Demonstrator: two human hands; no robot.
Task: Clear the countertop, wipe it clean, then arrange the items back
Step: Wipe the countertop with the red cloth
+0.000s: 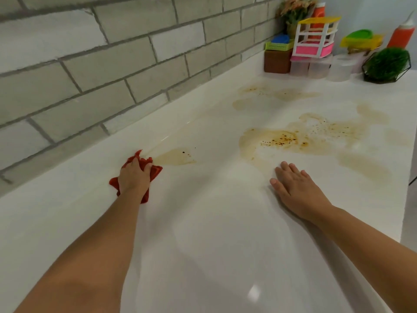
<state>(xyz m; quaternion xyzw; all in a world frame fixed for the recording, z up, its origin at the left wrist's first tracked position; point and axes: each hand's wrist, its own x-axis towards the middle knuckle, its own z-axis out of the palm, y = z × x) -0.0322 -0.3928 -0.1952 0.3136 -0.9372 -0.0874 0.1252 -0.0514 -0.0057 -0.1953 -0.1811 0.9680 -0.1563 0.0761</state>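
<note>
Our left hand (pixel 134 177) grips the cloth (pixel 155 171) beside the stains (pixel 293 141); right hand (pixel 295 188) lies flat; wiping is barely begun.

Grey brick-pattern tile wall (pixel 94 71) runs along the left side of the surface (pixel 214 233), darker grout lines. Plain pale wall (pixel 372 12) meets it at the far corner, top right.

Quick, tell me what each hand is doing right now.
Left hand: fingers curled round the red cloth, pressing it onto the countertop.
Right hand: open, flat on the countertop, holding nothing.
</note>
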